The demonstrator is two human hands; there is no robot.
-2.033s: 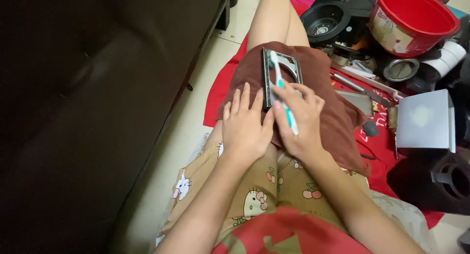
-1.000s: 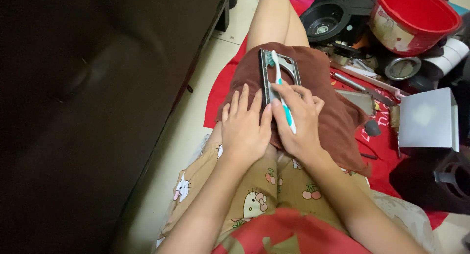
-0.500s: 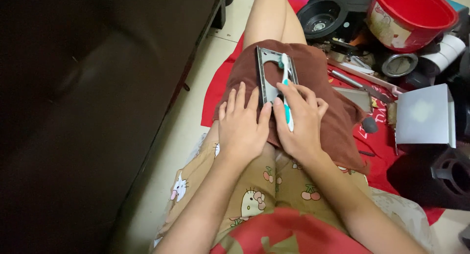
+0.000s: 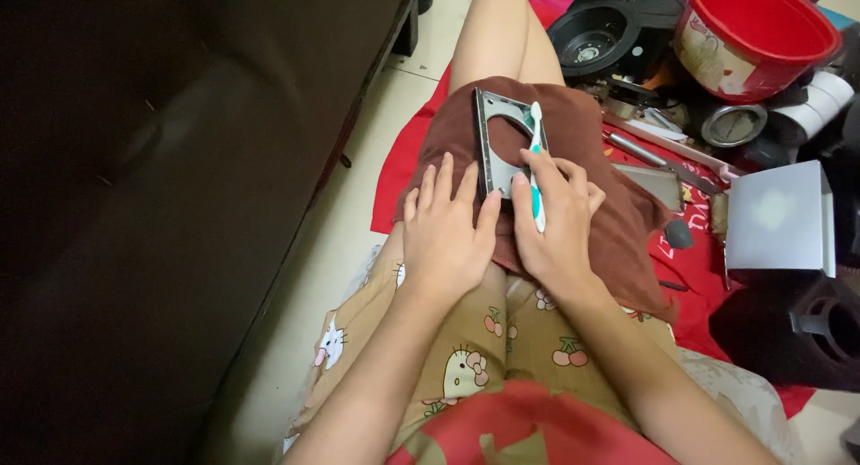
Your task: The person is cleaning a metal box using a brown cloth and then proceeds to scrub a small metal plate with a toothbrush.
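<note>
Two hands work on the person's lap. The right hand (image 4: 557,223) is closed around a teal and white toothbrush (image 4: 536,165), its bristled head pointing away from the body and lying on the far part of a grey metal frame (image 4: 495,142). The left hand (image 4: 443,228) lies flat with fingers spread, the fingertips pressing on the near edge of the frame; it grips nothing. The frame, a flat rectangle with a round cut-out, rests on a brown towel (image 4: 618,214) draped over the thigh. Below the towel are patterned shorts (image 4: 466,362). A red cloth (image 4: 690,250) covers the floor under the leg. To the right sit a white box (image 4: 778,216), a red bucket (image 4: 757,35) and a black round part (image 4: 596,35). A dark sofa (image 4: 179,205) fills the left side.
</note>
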